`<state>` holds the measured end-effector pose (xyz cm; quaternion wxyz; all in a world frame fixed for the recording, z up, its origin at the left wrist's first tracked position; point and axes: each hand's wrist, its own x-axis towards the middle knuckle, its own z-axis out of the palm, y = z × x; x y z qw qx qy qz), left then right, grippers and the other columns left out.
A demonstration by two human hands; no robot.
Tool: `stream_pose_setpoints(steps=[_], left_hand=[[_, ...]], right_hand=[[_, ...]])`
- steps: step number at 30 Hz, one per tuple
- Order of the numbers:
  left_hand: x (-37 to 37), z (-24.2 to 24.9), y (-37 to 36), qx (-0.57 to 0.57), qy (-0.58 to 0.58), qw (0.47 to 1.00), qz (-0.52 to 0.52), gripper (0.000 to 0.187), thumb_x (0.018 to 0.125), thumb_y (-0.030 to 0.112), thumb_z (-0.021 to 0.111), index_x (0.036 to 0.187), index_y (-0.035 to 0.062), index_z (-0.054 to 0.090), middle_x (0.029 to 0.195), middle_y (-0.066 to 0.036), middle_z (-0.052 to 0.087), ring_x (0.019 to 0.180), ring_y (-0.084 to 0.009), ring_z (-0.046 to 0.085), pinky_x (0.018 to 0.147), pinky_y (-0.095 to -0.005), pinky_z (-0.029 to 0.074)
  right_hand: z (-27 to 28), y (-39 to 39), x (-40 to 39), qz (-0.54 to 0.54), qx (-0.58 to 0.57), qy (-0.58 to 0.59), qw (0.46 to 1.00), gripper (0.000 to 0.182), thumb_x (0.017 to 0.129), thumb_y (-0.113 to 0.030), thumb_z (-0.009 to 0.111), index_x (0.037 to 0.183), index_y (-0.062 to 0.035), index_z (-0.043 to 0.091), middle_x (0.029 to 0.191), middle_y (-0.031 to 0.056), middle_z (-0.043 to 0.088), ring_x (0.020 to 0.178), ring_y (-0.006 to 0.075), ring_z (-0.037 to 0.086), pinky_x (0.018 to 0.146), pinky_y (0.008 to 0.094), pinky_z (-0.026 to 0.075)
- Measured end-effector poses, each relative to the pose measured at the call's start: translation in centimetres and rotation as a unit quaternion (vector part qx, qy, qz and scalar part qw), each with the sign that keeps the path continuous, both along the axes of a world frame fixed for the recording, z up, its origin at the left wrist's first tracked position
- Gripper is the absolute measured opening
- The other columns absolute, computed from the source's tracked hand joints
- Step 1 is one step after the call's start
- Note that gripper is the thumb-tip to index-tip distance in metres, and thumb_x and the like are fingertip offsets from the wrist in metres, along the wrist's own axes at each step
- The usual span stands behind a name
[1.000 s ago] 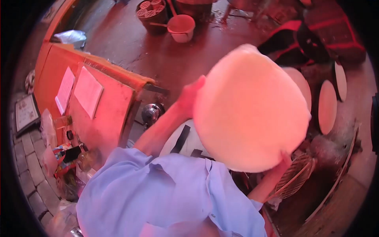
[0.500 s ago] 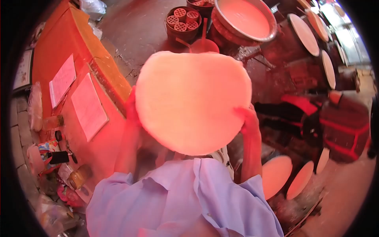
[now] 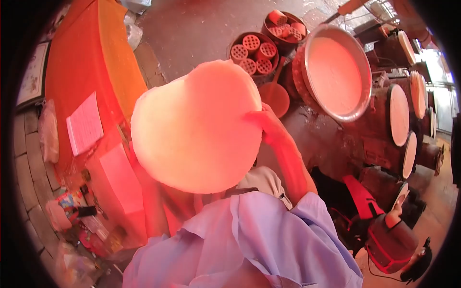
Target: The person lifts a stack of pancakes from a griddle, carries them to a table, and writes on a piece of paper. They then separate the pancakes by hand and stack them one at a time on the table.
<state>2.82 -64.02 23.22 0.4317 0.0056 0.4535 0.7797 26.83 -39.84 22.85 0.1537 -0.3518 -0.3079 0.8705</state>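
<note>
A large, thin, pale round sheet [image 3: 197, 129] with one flattened edge is raised in front of my chest, tilted and glowing in red light. My right hand [image 3: 264, 124] grips its right edge, thumb on the near face and fingers mostly behind. At the opposite edge, my left hand [image 3: 134, 152] holds the sheet; its fingers are largely hidden and blurred. Beyond the right hand, a wide metal basin [image 3: 336, 74] contains pale liquid. Beside that basin lies a round ladle-like tool [image 3: 274, 100] with a long handle.
Two buckets [image 3: 253, 54] hold perforated coal briquettes. An orange-covered table [image 3: 79, 48] with papers [image 3: 85, 124] stands left. Several round pale discs [image 3: 399, 115] face outward on dark cylinders at right. Another person [image 3: 391, 235] is at lower right. Bags and small items [image 3: 77, 211] are at left.
The sheet has moved left in view and tilted, still between both hands. My view has turned, so the basin and buckets sit farther right and the other person lower.
</note>
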Motion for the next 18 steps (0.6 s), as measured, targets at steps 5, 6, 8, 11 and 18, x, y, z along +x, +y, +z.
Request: stream_pose_setpoints(steps=[5, 6, 8, 11, 18], left_hand=[[-11.2, -0.9, 9.7, 0.008, -0.009, 1.000, -0.013, 0.045, 0.098, 0.038, 0.038, 0.125, 0.0051, 0.052, 0.122, -0.010, 0.059, 0.111, -0.0226, 0.055, 0.097, -0.0377, 0.042], [-13.2, -0.9, 11.8, 0.010, -0.013, 1.000, -0.021, 0.045, 0.098, 0.038, 0.038, 0.125, 0.0050, 0.052, 0.122, -0.010, 0.059, 0.111, -0.0226, 0.055, 0.096, -0.0377, 0.043], [-17.1, -0.8, 16.6, 0.022, -0.025, 0.999, -0.039, 0.044, 0.099, 0.037, 0.037, 0.125, 0.0049, 0.052, 0.122, -0.010, 0.059, 0.111, -0.0225, 0.055, 0.096, -0.0375, 0.043], [-21.9, 0.0, 23.8, 0.032, -0.021, 0.997, -0.072, 0.044, 0.099, 0.036, 0.037, 0.125, 0.0046, 0.052, 0.121, -0.010, 0.059, 0.110, -0.0223, 0.056, 0.095, -0.0373, 0.043], [-31.3, 0.5, 41.4, 0.031, 0.026, 0.992, -0.120, 0.042, 0.100, 0.035, 0.035, 0.124, 0.0041, 0.052, 0.120, -0.010, 0.059, 0.109, -0.0219, 0.056, 0.094, -0.0368, 0.045]], right_hand=[[0.1, 8.6, -8.9, -0.039, -0.016, 0.010, 0.999, 0.033, 0.077, -0.003, 0.063, 0.108, 0.0037, 0.059, 0.091, 0.0089, 0.065, 0.077, 0.0153, 0.065, 0.066, 0.0276, 0.054], [-0.2, 10.3, -10.3, -0.038, -0.016, 0.000, 0.999, 0.033, 0.077, -0.002, 0.063, 0.108, 0.0038, 0.058, 0.092, 0.0090, 0.065, 0.077, 0.0155, 0.065, 0.066, 0.0276, 0.054], [-0.2, 14.0, -12.6, -0.040, -0.009, -0.019, 0.999, 0.033, 0.077, -0.002, 0.062, 0.109, 0.0039, 0.058, 0.092, 0.0091, 0.065, 0.077, 0.0160, 0.066, 0.066, 0.0276, 0.054], [3.3, 18.4, -17.3, -0.149, -0.011, -0.024, 0.988, 0.029, 0.078, -0.003, 0.058, 0.106, 0.0038, 0.057, 0.081, 0.0064, 0.064, 0.061, 0.0106, 0.062, 0.047, 0.0228, 0.048], [1.2, 33.5, -24.2, -0.114, 0.014, 0.017, 0.993, 0.038, 0.078, -0.004, 0.060, 0.114, 0.0059, 0.056, 0.094, 0.0097, 0.065, 0.076, 0.0150, 0.065, 0.065, 0.0260, 0.053]])
